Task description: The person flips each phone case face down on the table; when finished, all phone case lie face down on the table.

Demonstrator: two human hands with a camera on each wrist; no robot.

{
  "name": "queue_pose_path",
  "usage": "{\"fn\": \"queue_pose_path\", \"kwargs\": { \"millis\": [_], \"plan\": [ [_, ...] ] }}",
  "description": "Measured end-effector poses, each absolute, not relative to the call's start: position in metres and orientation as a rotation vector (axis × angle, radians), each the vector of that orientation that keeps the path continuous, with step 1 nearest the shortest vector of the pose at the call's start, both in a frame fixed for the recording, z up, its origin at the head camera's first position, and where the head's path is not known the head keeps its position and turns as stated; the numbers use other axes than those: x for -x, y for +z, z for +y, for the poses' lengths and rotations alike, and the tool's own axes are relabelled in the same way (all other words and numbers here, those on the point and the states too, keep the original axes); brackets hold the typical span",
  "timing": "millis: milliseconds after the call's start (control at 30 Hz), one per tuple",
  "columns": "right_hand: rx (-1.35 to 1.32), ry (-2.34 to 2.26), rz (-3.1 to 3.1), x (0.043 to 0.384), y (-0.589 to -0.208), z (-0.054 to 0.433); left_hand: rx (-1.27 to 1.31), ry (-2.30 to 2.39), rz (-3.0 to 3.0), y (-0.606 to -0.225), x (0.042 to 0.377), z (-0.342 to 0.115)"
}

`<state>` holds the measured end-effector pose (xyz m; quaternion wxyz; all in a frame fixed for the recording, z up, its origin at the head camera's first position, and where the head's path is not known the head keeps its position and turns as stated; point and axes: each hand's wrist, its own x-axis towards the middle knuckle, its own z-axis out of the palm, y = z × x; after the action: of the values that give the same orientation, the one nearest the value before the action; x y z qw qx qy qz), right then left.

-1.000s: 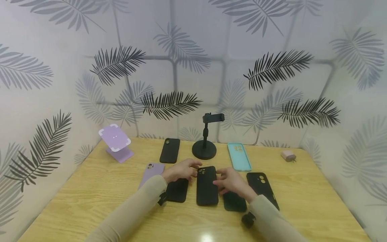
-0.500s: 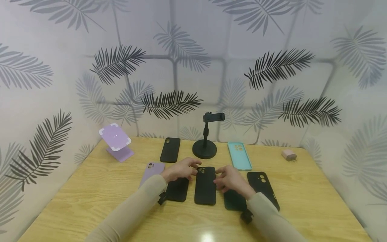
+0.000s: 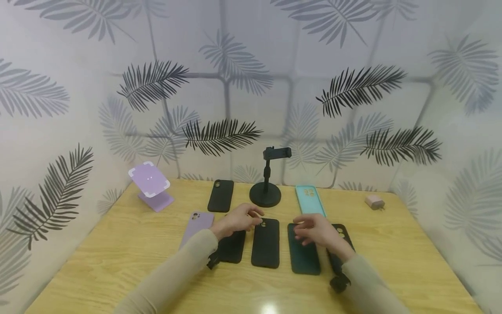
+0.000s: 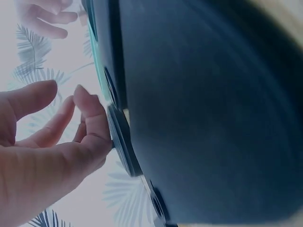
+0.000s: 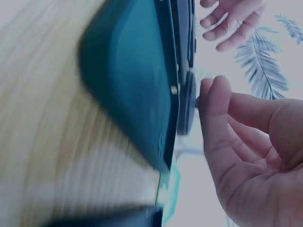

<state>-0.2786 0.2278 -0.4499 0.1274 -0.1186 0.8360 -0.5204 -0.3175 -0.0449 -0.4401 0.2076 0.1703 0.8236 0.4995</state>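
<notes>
In the head view a black phone case [image 3: 266, 243] lies on the table in the middle. My left hand [image 3: 240, 219] hovers at its upper left corner with fingers loosely bent, over another black phone case [image 3: 232, 248] that it partly hides. To the right, my right hand [image 3: 319, 231] hangs over a dark green phone case [image 3: 304, 257], overlapping its upper part. Nothing shows between the fingers of the right hand in the right wrist view, where the green case [image 5: 137, 80] shows its inner side. The left wrist view has the left fingers [image 4: 92, 116] bent and holding nothing.
Behind stand a black phone stand [image 3: 265, 194] and a purple stand [image 3: 150, 179]. A black case [image 3: 221, 196], a light blue case [image 3: 307, 201], a purple case [image 3: 196, 226] and a right-hand black case [image 3: 338, 261] lie around. A pink charger [image 3: 374, 202] sits far right.
The middle black case has slid slightly left. My right hand has left its side and moved right, uncovering more of the dark green case. The left hand has barely moved.
</notes>
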Motion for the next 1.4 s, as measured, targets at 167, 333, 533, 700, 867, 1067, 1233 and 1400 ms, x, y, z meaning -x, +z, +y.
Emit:
{"fn": "queue_pose_path", "kwargs": {
  "millis": [167,333,533,700,867,1067,1233,1400],
  "plan": [
    [0.339,-1.449,2.554,0.271,-0.450,0.254,-0.514,1.432,2.267,-0.438,0.309,-0.029],
    [0.355,-1.355,2.614,0.262,-0.449,0.265,-0.539,1.444,2.195,-0.442,0.299,-0.014],
    [0.321,-1.287,2.553,0.255,-0.449,0.268,-0.570,1.430,2.128,-0.449,0.288,0.001],
    [0.303,-1.256,2.553,0.254,-0.452,0.267,-0.591,1.391,2.116,-0.453,0.283,0.011],
    [0.246,-1.253,2.569,0.254,-0.453,0.264,-0.594,1.353,2.131,-0.454,0.282,0.018],
    [0.200,-1.240,2.583,0.253,-0.451,0.261,-0.526,1.408,2.125,-0.453,0.279,0.025],
    [0.162,-1.237,2.599,0.254,-0.452,0.259,-0.465,1.505,2.097,-0.452,0.279,0.029],
    [0.156,-1.267,2.575,0.255,-0.453,0.258,-0.438,1.571,2.069,-0.453,0.280,0.028]
  ]
}}
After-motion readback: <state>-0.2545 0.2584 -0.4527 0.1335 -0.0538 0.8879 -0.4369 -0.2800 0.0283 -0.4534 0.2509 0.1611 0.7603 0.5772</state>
